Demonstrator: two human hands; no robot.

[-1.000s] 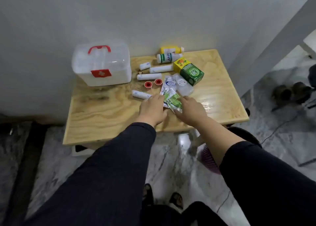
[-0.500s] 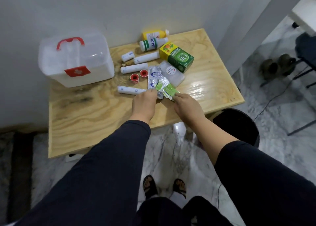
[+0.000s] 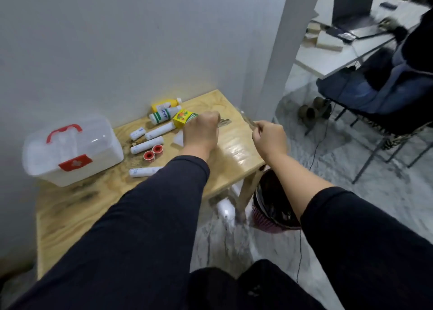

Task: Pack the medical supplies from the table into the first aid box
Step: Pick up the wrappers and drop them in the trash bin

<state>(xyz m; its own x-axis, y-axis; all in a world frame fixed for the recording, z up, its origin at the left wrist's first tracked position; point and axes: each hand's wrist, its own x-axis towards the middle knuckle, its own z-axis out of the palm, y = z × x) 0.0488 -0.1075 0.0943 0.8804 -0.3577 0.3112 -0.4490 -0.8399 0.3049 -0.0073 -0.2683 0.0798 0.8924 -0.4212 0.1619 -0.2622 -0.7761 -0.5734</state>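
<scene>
The translucent first aid box (image 3: 70, 152) with a red handle and red latch stands closed at the table's left. Both hands are raised over the right half of the wooden table (image 3: 236, 150). My left hand (image 3: 201, 134) is a fist, and the blurred end of a sachet packet (image 3: 223, 122) sticks out of it. My right hand (image 3: 270, 137) pinches a thin blurred strip (image 3: 248, 120). On the table lie white bandage rolls (image 3: 147, 145), two red tape rolls (image 3: 153, 152), two bottles (image 3: 164, 115) and a yellow-green carton (image 3: 182, 118), which my left hand partly hides.
A dark bin (image 3: 274, 206) stands on the floor under the table's right corner. A grey pillar (image 3: 276, 59) rises behind the table. Further right are a chair draped in dark blue cloth (image 3: 375, 94), shoes (image 3: 311, 110) and a cable (image 3: 318, 143) on the marble floor.
Both hands have lifted off the table with the sachets they were gathering and moved farther from me and apart. My view has swung to the right, blurring the scene.
</scene>
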